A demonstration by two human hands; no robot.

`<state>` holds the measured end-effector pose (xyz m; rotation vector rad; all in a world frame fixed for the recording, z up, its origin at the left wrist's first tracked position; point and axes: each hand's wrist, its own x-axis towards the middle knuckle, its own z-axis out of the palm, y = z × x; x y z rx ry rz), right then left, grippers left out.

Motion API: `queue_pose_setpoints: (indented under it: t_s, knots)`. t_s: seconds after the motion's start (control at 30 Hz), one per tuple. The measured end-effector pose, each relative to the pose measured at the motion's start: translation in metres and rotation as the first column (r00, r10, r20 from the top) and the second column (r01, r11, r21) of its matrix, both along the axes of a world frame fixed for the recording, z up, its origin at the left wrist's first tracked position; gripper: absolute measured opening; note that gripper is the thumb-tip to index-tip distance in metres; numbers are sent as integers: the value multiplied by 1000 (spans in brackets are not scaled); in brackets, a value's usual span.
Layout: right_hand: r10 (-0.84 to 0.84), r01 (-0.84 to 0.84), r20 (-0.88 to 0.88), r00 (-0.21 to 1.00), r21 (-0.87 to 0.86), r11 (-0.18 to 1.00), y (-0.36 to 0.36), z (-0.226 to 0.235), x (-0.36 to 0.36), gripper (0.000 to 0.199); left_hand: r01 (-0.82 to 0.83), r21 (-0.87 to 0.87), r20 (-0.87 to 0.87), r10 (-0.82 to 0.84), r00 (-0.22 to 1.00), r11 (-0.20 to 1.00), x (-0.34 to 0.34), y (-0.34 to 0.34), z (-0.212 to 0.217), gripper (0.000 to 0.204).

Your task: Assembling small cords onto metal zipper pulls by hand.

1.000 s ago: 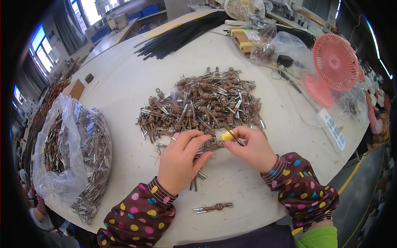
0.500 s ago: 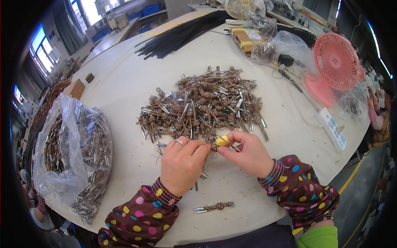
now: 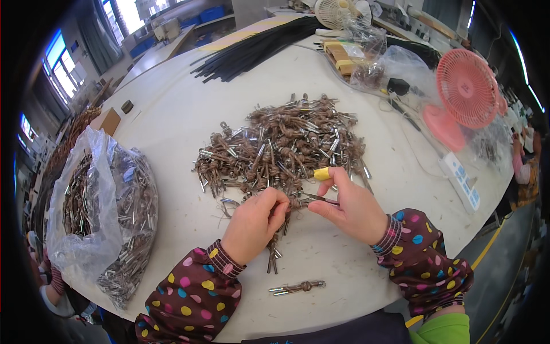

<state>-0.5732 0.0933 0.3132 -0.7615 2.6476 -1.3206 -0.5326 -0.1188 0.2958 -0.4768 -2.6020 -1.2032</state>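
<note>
Between the thumb and fingers of my left hand (image 3: 250,222) is a brown knotted cord (image 3: 295,203), its metal-tipped ends hanging below the hand. My right hand (image 3: 360,211) grips small dark thread snips (image 3: 325,200), whose points are beside the cord's knot. A yellow cover (image 3: 322,174) wraps the tip of my right index finger, which is raised off the snips. Just beyond both hands spreads a big pile of similar knotted cords (image 3: 286,143) with silvery tips. One single knotted cord (image 3: 306,286) lies apart, near the table's front edge.
A clear plastic bag (image 3: 86,229) full of such cords stands at the left. Black strips (image 3: 252,51) lie at the back. On the right are a pink fan (image 3: 467,89), a white power strip (image 3: 461,182) and cables. The pale table (image 3: 172,109) curves around.
My right index finger has lifted away from the knot, and the snips now show clearly. My left hand has turned slightly, and more of the cord's hanging ends shows.
</note>
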Motion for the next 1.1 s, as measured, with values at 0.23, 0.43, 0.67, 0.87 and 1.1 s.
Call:
queue_pose_setpoints:
  t_s: [0.23, 0.43, 0.67, 0.87, 1.1]
  knots:
    - [218, 42, -508, 833, 452, 891, -15, 23, 7, 30, -50, -174, -154, 23, 988, 984, 0, 2, -3, 11]
    - [321, 43, -613, 722, 503, 863, -23, 22, 5, 23, -40, -216, -183, -1, 983, 976, 0, 1, -1, 11]
    - [440, 62, -680, 587, 580, 812, -28, 30, 4, 13, -31, -296, -239, -43, 970, 955, -1, 0, -3, 14]
    - [478, 25, -665, 573, 598, 801, -28, 26, 1, 11, -8, -294, -228, -62, 972, 956, -2, 0, -5, 14]
    - [211, -106, -464, 860, 243, 964, -15, 10, -7, 32, -42, 76, 67, 37, 997, 996, -4, 0, -4, 11]
